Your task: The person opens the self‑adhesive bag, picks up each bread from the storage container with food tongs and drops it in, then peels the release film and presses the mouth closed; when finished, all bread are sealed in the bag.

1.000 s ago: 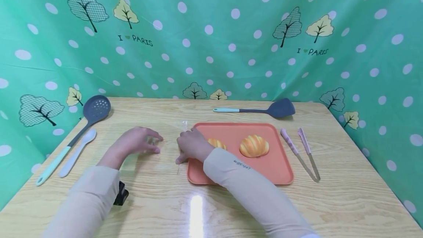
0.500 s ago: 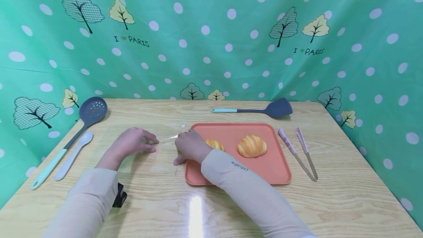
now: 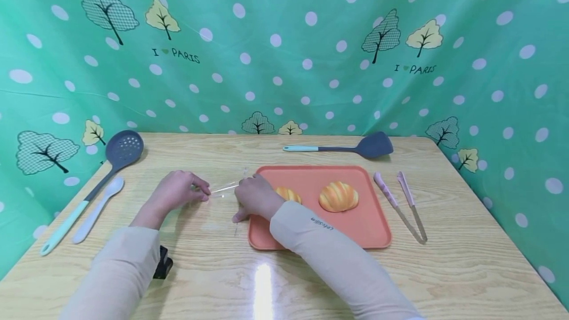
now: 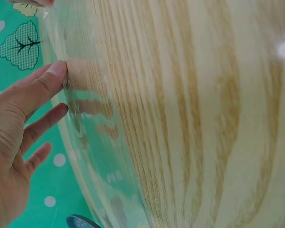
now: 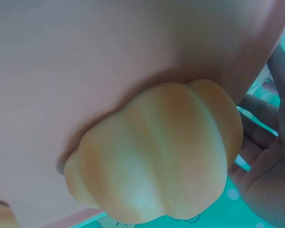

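Observation:
A clear plastic bag (image 3: 225,189) lies on the table left of the tray, its near-invisible film lifted into a shiny ridge between the hands. My left hand (image 3: 179,191) pinches the film edge between thumb and fingertips; the left wrist view shows the bag (image 4: 92,147) stretching away from them. At the tray's left edge, my right hand (image 3: 257,196) rests over the bag's side, thumb spread apart from the fingers. Its fingertips are hidden. One croissant-shaped bread roll (image 3: 288,194), partly covered by that hand, sits on the pink tray (image 3: 311,236); a second bread roll (image 3: 339,197) lies farther right.
A skimmer (image 3: 125,149) and a pale spoon (image 3: 103,206) lie at the left. Behind the tray is a turner (image 3: 374,145), and tongs (image 3: 411,206) lie to its right. A small black object (image 3: 163,262) shows beside the left sleeve. A patterned curtain (image 3: 284,63) surrounds the table.
My left thumb and fingers have come together on the film, and a bright raised ridge of plastic has appeared toward the right hand. The right hand stays at the tray's edge.

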Motion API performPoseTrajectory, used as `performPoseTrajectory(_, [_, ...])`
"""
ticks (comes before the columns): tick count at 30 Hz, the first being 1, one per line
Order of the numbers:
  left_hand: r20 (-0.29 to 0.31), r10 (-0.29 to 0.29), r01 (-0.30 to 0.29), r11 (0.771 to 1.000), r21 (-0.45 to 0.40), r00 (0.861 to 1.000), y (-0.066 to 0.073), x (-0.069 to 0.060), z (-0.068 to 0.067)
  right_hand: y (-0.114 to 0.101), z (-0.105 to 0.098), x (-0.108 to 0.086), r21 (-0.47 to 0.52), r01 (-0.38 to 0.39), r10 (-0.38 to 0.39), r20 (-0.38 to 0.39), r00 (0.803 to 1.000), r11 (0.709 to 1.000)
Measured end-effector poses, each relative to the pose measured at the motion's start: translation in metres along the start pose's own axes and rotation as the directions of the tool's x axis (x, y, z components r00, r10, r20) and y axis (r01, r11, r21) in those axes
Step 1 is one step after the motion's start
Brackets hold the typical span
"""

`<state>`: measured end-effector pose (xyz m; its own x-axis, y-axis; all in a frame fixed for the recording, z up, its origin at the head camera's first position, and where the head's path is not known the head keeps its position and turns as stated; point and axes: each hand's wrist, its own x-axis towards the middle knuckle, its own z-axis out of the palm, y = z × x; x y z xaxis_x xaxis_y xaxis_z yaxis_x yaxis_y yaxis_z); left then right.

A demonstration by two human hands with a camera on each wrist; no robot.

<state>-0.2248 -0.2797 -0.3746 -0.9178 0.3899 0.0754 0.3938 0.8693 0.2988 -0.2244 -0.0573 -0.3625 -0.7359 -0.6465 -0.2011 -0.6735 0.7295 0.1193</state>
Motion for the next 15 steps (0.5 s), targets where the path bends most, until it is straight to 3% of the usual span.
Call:
performPoseTrajectory(9, [-0.043,0.023,-0.023,1.0,-0.001,0.999,0.001,-0.0019,0.0002,0.0,0.001,0.0019,0.005,-0.008,0.008,0.002,1.0,1.0])
performPoseTrajectory(15, [-0.017,-0.022,0.021,0.998,-0.051,1.0,0.0011,-0.0019,-0.002,0.0008,0.0001,0.0012,0.009,0.002,-0.002,-0.001,1.0,1.0])
